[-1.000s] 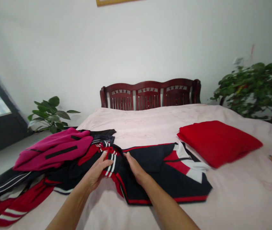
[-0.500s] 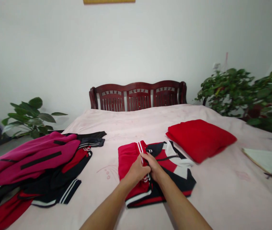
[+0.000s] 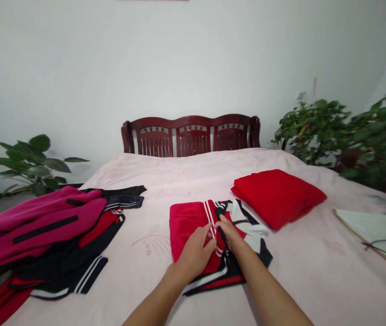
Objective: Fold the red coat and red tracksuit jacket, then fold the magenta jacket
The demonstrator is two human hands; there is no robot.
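Observation:
A red, black and white garment (image 3: pixel 193 219) lies partly folded on the pink bed sheet (image 3: pixel 186 176) in front of me. My left hand (image 3: pixel 196 251) rests on its red panel, fingers pinching the white-striped edge. My right hand (image 3: pixel 229 233) meets it from the right, fingers closed on the same folded edge. A folded red garment (image 3: pixel 277 194) lies just beyond to the right.
A heap of magenta, black and red clothes (image 3: pixel 43 226) fills the bed's left side. A dark wooden headboard (image 3: pixel 189 136) stands at the far end. Potted plants (image 3: pixel 342 131) flank the bed at right, another plant (image 3: pixel 30 163) at left. A flat book-like thing (image 3: pixel 376 231) lies at right.
A second ago the garment lay spread and joined to the left heap. My hands folded its left part over to the right, and both have now slid slightly farther along the folded edge.

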